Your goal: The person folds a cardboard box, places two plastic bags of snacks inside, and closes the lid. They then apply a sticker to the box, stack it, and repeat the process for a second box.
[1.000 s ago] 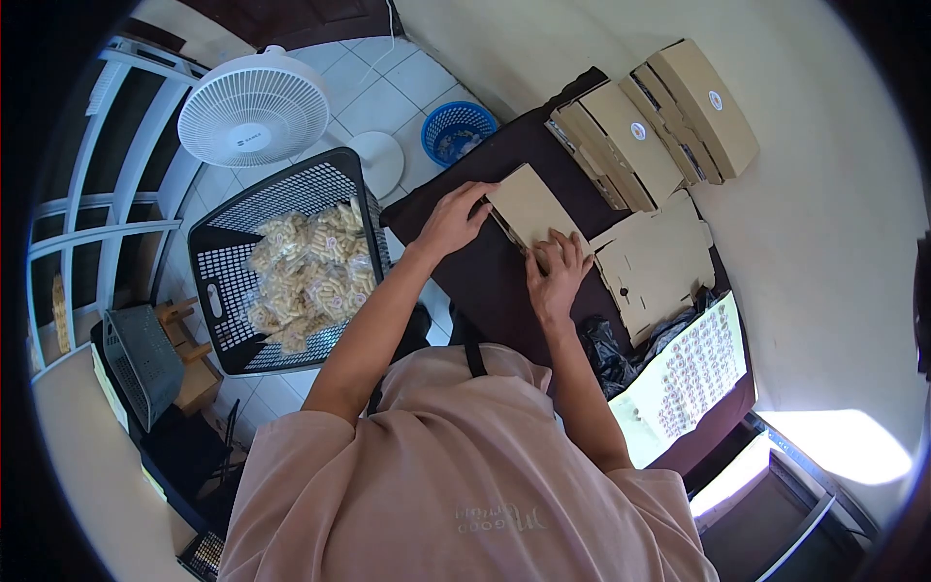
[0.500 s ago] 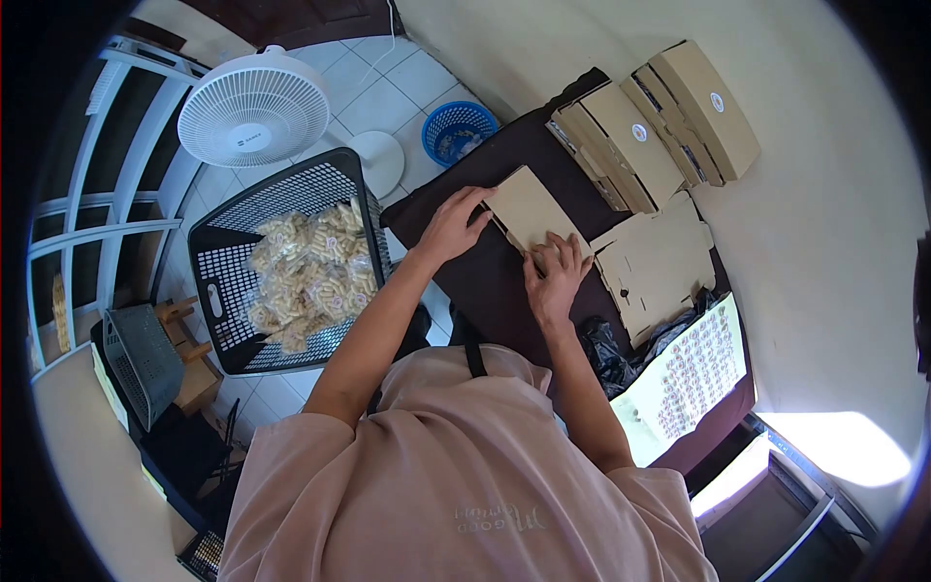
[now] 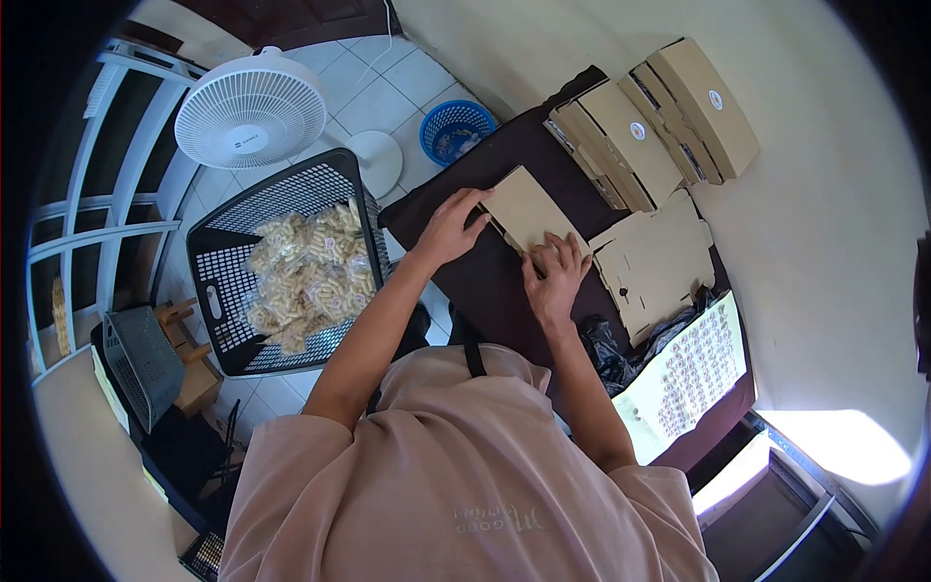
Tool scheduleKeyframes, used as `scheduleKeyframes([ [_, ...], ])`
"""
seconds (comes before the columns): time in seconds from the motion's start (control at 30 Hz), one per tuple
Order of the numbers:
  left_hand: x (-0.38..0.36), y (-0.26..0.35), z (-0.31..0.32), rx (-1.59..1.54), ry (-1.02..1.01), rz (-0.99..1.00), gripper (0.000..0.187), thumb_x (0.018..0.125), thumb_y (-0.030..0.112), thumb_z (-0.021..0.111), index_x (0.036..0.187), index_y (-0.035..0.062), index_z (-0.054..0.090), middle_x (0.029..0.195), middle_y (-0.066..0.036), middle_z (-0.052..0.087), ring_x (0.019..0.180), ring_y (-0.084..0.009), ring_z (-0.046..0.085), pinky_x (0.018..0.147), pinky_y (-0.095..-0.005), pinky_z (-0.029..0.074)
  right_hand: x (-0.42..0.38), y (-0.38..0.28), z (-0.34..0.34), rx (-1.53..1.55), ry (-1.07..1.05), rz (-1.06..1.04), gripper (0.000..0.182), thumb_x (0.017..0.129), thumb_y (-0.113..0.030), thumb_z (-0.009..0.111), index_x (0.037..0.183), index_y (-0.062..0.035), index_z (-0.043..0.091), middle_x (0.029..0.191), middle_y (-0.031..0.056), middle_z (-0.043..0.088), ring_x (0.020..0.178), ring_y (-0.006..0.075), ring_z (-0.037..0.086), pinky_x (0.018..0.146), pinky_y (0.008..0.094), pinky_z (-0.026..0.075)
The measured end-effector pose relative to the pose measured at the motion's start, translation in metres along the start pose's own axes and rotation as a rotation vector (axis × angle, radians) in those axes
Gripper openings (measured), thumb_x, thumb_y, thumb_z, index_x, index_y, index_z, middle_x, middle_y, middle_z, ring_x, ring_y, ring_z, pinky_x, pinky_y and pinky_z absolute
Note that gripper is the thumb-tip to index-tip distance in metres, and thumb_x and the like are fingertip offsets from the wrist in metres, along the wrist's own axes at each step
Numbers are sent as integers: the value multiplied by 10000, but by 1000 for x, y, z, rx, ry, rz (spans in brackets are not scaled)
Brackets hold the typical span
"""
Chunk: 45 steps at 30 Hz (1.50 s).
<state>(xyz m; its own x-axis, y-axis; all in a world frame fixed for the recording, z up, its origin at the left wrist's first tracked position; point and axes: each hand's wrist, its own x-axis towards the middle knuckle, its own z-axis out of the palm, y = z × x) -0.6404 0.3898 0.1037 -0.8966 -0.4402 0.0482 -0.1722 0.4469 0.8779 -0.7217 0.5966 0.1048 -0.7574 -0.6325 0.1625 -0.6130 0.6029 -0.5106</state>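
A small brown cardboard box (image 3: 529, 206) lies closed on the dark tablecloth in front of me. My left hand (image 3: 452, 229) grips its left end, fingers along the far corner and thumb by the near side. At the near right edge, my right hand (image 3: 556, 276) has its bent fingers on the top and its thumb against the front side. Just right of the box lie flat, unfolded cardboard blanks (image 3: 655, 260).
Stacked boxes with round stickers (image 3: 621, 145) stand at the table's back right. A sticker sheet (image 3: 690, 378) and a black plastic bag (image 3: 606, 357) lie near right. On the left are a crate (image 3: 215, 335) of bagged snacks (image 3: 315, 276), a fan (image 3: 250, 112) and a blue basket (image 3: 433, 124).
Both hands keep the same hold on the box. Only a very slight shift of the whole view shows.
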Motion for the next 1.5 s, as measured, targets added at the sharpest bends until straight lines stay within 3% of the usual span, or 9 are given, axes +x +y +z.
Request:
scheduleKeyframes([
  [0.33, -2, -6, 5, 73, 27, 67, 387, 878, 92, 638, 1254, 56, 555, 1188, -170, 577, 1137, -365, 546, 972, -424, 463, -2, -2, 5, -52, 8, -35, 223, 769, -158, 749, 980, -130, 681, 1243, 56, 573, 1337, 364, 405, 1075, 726, 174],
  [0.53, -13, 10, 14, 131, -14, 24, 420, 840, 34, 650, 1251, 89, 585, 1377, -208, 447, 1251, -405, 465, 1041, -434, 413, -3, -2, 8, -60, 23, -64, 216, 764, -144, 743, 967, -131, 669, 1242, 39, 563, 1303, 341, 430, 1067, 741, 158],
  [0.63, -22, 17, 21, 252, -13, 123, 436, 835, 40, 653, 1249, 177, 636, 1459, -217, 365, 1311, -432, 393, 1073, -472, 380, -4, -1, 7, -69, 18, -67, 195, 772, -147, 735, 953, -124, 664, 1240, 38, 567, 1299, 338, 435, 1061, 748, 159],
  [0.7, -27, 19, 26, 381, -25, 173, 396, 836, 112, 686, 1209, 245, 684, 1504, -170, 330, 1359, -419, 339, 1046, -518, 384, -3, 0, 8, -75, 20, -69, 182, 778, -150, 730, 945, -121, 662, 1236, 39, 571, 1298, 338, 436, 1058, 752, 159],
  [0.8, -28, 11, 27, 430, -62, 174, 398, 842, 153, 699, 1213, 296, 692, 1524, -135, 331, 1379, -397, 317, 1037, -505, 379, -3, 1, 8, -78, 14, -88, 156, 792, -148, 715, 934, -115, 659, 1225, 44, 583, 1294, 340, 443, 1052, 760, 158],
  [1.0, -17, 7, 15, 357, -76, 272, 367, 842, 131, 680, 1175, 280, 720, 1474, -101, 433, 1384, -379, 333, 1036, -500, 370, -1, 0, 7, -72, 3, -93, 148, 788, -127, 711, 927, -114, 659, 1208, 49, 595, 1300, 345, 443, 1046, 767, 169],
  [1.2, 5, -4, 4, 403, -232, 335, 317, 833, 206, 713, 1144, 267, 732, 1430, -52, 491, 1405, -331, 351, 1066, -470, 380, 10, 4, -5, -109, -70, -152, 244, 738, -161, 745, 959, -114, 652, 1262, 88, 554, 1328, 374, 411, 1076, 717, 207],
  [1.37, 18, -12, 6, 439, -238, 448, 307, 843, 213, 702, 1141, 282, 727, 1401, -19, 511, 1400, -332, 357, 1082, -439, 414, 29, 18, -11, -14, -115, -130, 389, 667, -231, 788, 1015, -113, 659, 1379, 128, 464, 1321, 444, 381, 1086, 650, 255],
  [1.5, 14, -17, 10, 478, -217, 485, 302, 849, 206, 693, 1138, 289, 726, 1373, 6, 531, 1387, -338, 370, 1073, -426, 435, 31, 20, -12, -8, -165, -154, 389, 666, -232, 790, 1017, -118, 664, 1394, 115, 460, 1313, 442, 384, 1068, 603, 299],
])
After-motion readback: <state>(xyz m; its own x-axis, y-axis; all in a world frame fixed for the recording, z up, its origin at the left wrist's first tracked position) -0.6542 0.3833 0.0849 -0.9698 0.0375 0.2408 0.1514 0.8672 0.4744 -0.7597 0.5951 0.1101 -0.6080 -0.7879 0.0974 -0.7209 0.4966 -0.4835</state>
